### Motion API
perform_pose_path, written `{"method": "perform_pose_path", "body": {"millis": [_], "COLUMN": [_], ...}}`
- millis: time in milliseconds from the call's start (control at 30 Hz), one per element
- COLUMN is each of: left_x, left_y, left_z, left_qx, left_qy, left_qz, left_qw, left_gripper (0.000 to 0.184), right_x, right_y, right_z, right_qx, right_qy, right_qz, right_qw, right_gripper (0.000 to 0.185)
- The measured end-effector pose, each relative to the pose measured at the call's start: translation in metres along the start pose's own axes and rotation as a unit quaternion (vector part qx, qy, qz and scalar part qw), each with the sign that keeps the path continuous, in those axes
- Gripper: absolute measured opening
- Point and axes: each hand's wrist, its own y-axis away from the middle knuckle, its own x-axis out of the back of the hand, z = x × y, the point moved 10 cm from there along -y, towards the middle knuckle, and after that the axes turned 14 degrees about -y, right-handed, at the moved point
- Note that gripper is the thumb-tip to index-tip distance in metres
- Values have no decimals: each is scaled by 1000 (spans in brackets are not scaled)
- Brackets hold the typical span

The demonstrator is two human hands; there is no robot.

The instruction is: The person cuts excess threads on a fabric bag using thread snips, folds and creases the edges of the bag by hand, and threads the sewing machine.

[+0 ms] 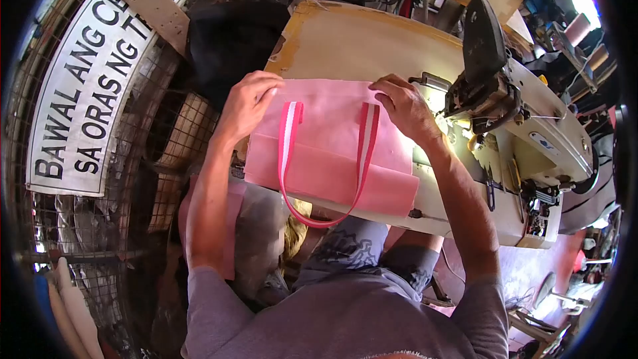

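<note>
- The sewing machine [541, 103] sits on the right part of the surface [379, 36], and a bright light glows by its needle end.
- The pink bag panel [332, 126] lies on the surface, left of the sewing machine. A band of pink runs across its near part, the part closest to the person's lap.
- The striped strap [286, 143] is pink with a white stripe down the middle. It makes a big U, left of the sewing machine. Its two ends lie on the panel, and the round bottom hangs past the near edge. I cannot tell if the ends are sewn on.
- The left hand [247, 103] is at the far corner of the panel that is away from the sewing machine. Its fingers are bent and close to the thumb. I cannot tell if they pinch the panel or just touch it.
- The right hand [404, 106] is at the far corner closer to the sewing machine. Its fingers curl down by the panel's edge, with the thumb near them. I cannot tell if they pinch it.
- A white sign [76, 103] with big black letters is well to the left of the sewing machine, by the wire mesh [126, 159].
</note>
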Motion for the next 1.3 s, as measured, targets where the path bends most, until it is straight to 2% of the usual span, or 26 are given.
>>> {"method": "perform_pose_path", "body": {"millis": [67, 167, 300, 433, 533, 800, 967, 1067, 1167, 1233, 1300], "left_x": [-20, -25, -26, -25, -25, -24, 6, 33, 70, 99, 140], "left_y": [-7, 0, 3, 5, 7, 2, 3, 7, 7, -5, -21], "left_z": [-22, -21, -29, -30, -32, -35, -4, 20, 41, 47, 56], "left_qx": [5, -1, -11, -12, -5, 8, -24, -55, -65, -68, -50], "left_qy": [-125, -189, -179, -193, -192, -146, -178, -183, -198, -237, -233], "left_qz": [-9, -1, 39, 56, 72, 62, 68, 63, 83, 95, 143], "left_qw": [992, 982, 983, 980, 979, 987, 981, 980, 975, 965, 961], "left_gripper": [22, 24, 22, 22, 20, 16, 11, 9, 8, 11, 14], "right_x": [-13, -10, -11, -10, -11, -10, -3, 13, 26, 34, 52], "right_y": [5, 16, 18, 16, 16, 13, 12, 9, -4, -24, -55], "right_z": [27, 29, 34, 37, 37, 36, 29, -4, -43, -71, -97], "right_qx": [-10, -19, -34, -60, -70, -64, -81, -61, 0, 87, 133], "right_qy": [-5, -7, -22, -27, 1, 0, 0, -6, 58, 115, 187], "right_qz": [-25, 9, 22, 44, 27, 65, 73, 91, 79, 87, 128], "right_qw": [1000, 1000, 999, 997, 997, 996, 994, 994, 995, 986, 965], "right_gripper": [21, 26, 32, 30, 34, 22, 11, 4, 5, 7, 12]}}
